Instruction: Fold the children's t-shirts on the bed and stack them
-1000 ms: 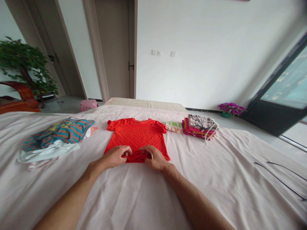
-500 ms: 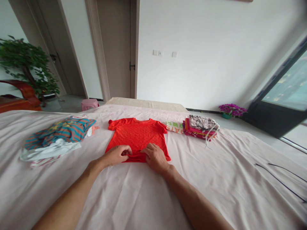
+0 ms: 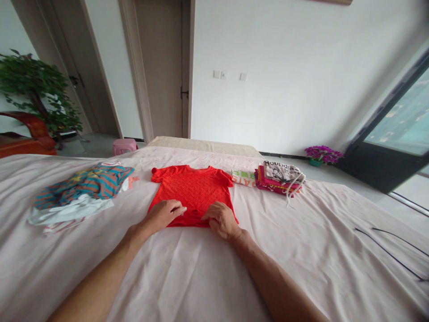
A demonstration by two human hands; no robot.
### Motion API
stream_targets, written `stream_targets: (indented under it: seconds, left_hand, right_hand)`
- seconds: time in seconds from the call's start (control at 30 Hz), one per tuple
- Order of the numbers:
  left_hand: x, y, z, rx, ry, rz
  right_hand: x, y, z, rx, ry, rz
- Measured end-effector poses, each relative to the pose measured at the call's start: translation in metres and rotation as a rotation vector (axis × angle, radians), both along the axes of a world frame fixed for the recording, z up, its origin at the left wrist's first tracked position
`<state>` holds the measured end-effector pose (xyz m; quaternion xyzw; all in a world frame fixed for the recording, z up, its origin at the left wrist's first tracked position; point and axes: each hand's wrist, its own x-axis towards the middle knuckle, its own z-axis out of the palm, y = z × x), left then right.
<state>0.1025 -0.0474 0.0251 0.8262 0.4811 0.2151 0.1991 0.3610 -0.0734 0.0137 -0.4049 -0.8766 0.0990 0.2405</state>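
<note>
Pale pink sheeting [image 3: 181, 277] covers the broad surface, and at its middle a red short-sleeved T-shirt [image 3: 191, 185] lies spread out, neckline away from the person and hem nearest. On the left part of that hem rests the left hand [image 3: 164, 213], its grip loosely curled, thumb pointing inward with a small gap behind it; whether it pinches any cloth I cannot tell. On the right part of the hem sits the right hand [image 3: 221, 220], fingers bent down onto the red fabric, and whether that grip holds a fold is likewise hidden. Compared with a second ago, the hands are farther apart, the left a little more leftward and the right more rightward, and the hem between them, bunched then, lies flatter. Across the sheeting from the left come a loose heap with a teal-and-brown striped garment [image 3: 89, 183] over white cloth [image 3: 73, 210], then the T-shirt, a folded garment with green and orange print [image 3: 244, 177] beside its right sleeve, a folded stack [image 3: 278, 176] trailing a white drawstring [image 3: 291, 190], and two thin black cords [image 3: 389, 248]. Around the room stand a leafy plant [image 3: 33, 80], a reddish wooden armchair [image 3: 31, 129], a pink stool [image 3: 124, 146], a closed door [image 3: 161, 67], and purple flowers [image 3: 324, 153].
</note>
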Motion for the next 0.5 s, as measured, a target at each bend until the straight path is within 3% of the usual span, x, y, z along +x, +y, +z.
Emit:
stream_targets:
  seconds: [0.1, 0.17, 0.33, 0.5]
  left_hand:
    - [0.009, 0.0, -0.011, 0.175, -0.117, 0.102]
    - [0.015, -0.001, -0.022, 0.242, -0.125, 0.08]
    - [0.024, -0.009, -0.044, 0.212, 0.212, 0.083]
    - [0.017, -0.018, -0.04, 0.128, 0.414, 0.151]
  right_hand:
    - [-0.004, -0.001, 0.0, 0.041, 0.094, -0.11]
    - [-0.009, -0.002, -0.004, 0.094, 0.061, -0.112]
    - [-0.017, -0.002, -0.025, 0.119, -0.201, -0.129]
    - [0.0, 0.004, -0.032, 0.092, -0.402, -0.225]
